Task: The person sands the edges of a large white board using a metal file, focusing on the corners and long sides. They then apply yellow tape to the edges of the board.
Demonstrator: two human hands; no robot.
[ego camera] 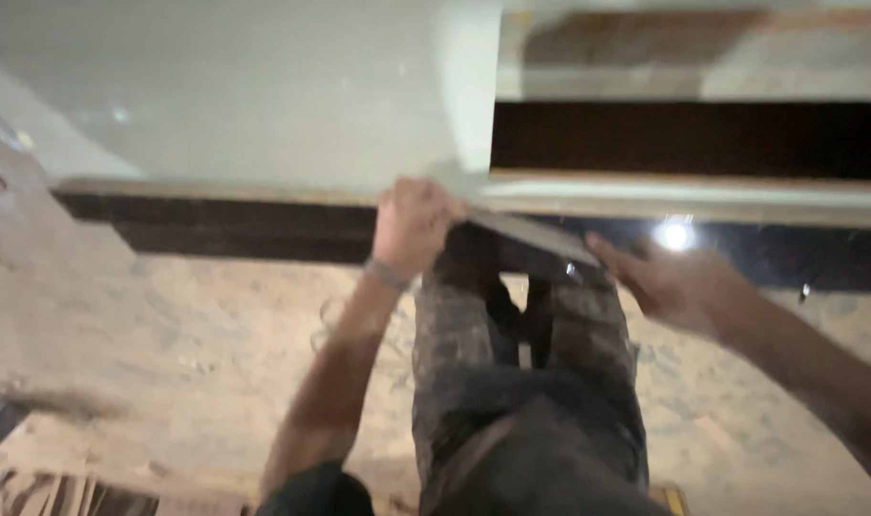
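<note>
Left hand (412,225) grips a pale flat trowel (536,234) at the wall's dark skirting (244,229); right hand (674,282) hovers open beside it.

Saw open sandy floor (206,363) left and right of my legs (521,382), free passage there. Ahead, white wall panel (264,86) and dark baseboard strip (235,229) blocked reach; thin flat strip (531,229) crossed between hands.

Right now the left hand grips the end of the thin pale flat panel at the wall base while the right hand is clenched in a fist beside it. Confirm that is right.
Not quite. The head view shows the right hand open, fingers spread, beside the thin pale flat panel; it is no fist. The left hand does grip the panel's end at the wall base.
</note>
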